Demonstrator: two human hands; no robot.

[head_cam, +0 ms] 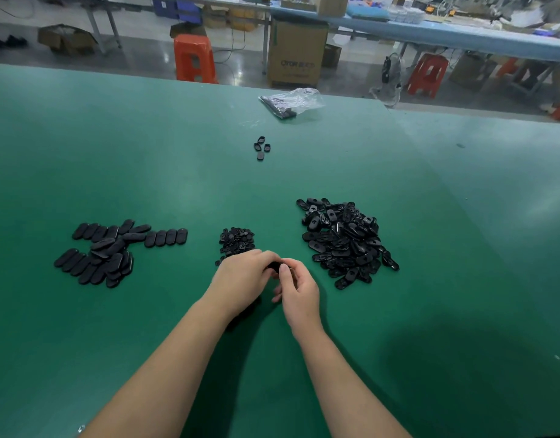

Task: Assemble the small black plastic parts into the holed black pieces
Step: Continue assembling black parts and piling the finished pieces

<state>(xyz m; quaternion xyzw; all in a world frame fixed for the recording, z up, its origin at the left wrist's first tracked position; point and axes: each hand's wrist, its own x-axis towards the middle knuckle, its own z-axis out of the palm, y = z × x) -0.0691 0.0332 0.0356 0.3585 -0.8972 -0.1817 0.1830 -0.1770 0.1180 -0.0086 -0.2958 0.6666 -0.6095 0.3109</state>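
Both hands meet at the near middle of the green table (pixel 146 159). The left hand (pixel 242 281) and right hand (pixel 296 287) curl round one small black piece (pixel 274 266), mostly hidden between the fingers. Behind them sits the heap of small black parts (pixel 236 241); the big pile of holed oval pieces (pixel 343 240) lies right, smooth-topped ovals (pixel 114 249) left.

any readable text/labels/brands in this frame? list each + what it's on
"OTOR", roughly, then more characters too blurred to read: printed on the tall cardboard box on the floor beyond the green table.
Small print below that logo: too small to read.
Plastic bag, black parts piles, orange stools: no legible text.
Boxes on the far benches: too blurred to tell.
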